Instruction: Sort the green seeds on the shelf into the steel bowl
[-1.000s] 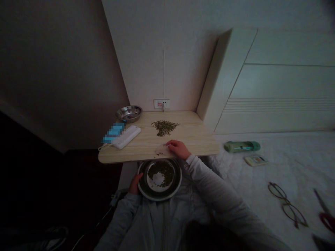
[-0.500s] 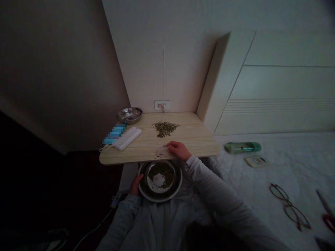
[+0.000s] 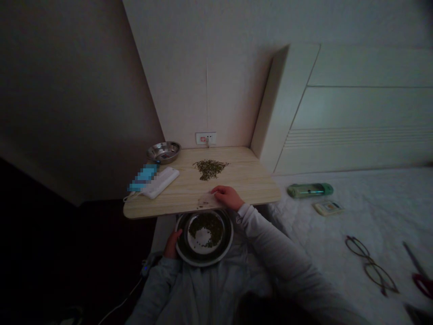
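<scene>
My left hand (image 3: pixel 172 243) is closed on the left rim of a round metal basin (image 3: pixel 227 246) at my lap. Inside the basin is a smaller pale round area, strewn with dark green dried bits (image 3: pixel 200 221). Over the front edge of the wooden table, my right hand (image 3: pixel 228 197) pinches a thin, pale, see-through piece (image 3: pixel 206 200), whose exact kind I cannot make out. A few dark specks lie at that piece. Behind the hand, a pile of the same sort of green bits (image 3: pixel 210 169) is spread on the tabletop (image 3: pixel 243 174).
At the table's back left stands a shallow steel bowl (image 3: pixel 164 153); before it lie a phone (image 3: pixel 143 177) and a white power strip (image 3: pixel 161 183). On the bed are a green bottle (image 3: pixel 309 190), a small packet (image 3: pixel 328 208), glasses (image 3: pixel 370 264) and scissors (image 3: pixel 417 268).
The view has shifted slightly, so everything sits a little further left. My right hand stays at the table edge with the pale piece; the left keeps its hold on the basin.
</scene>
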